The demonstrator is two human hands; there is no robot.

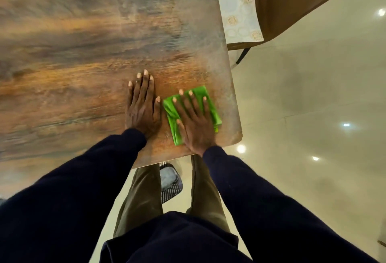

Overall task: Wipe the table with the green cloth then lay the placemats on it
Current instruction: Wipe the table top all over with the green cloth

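On table (83,53), right hand (195,124) presses green cloth (211,106) flat

Wood-grain tabletop (83,53): broad open surface left of and beyond both hands. Left hand (143,106) flat on the wood, just beside green cloth (214,112), standing in the way to the cloth's left. Right hand (194,120) spread flat on the cloth, near the table's right corner; only a narrow strip of wood between cloth and right edge. Past that edge, further up: brown chair (302,1) carrying a patterned placemat (238,5), close against the table side. Glossy floor (313,116) open to the right of the corner.
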